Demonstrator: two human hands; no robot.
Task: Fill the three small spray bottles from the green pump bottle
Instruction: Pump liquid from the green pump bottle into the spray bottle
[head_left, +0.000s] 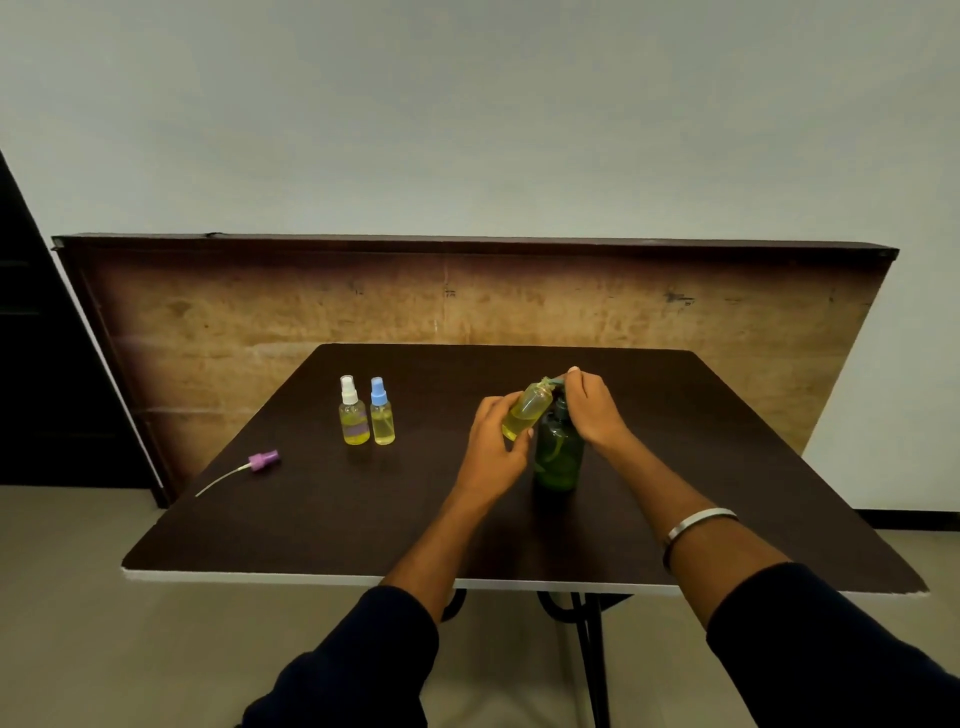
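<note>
The left hand (496, 441) holds an open spray bottle (525, 410), tipped up to the spout of the green pump bottle (558, 457) on the dark table (311, 519). The right hand (592, 410) presses the pump head, fingers curled over it. Two capped spray bottles, white-topped (353, 413) and blue-topped (382, 413), stand side by side on the left. A purple spray cap (262, 461) lies near them.

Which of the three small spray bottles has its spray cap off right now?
The small bottle held tilted in the left hand against the green pump bottle. Its purple cap lies on the table; the white-capped bottle and blue-capped bottle stand closed.
</note>
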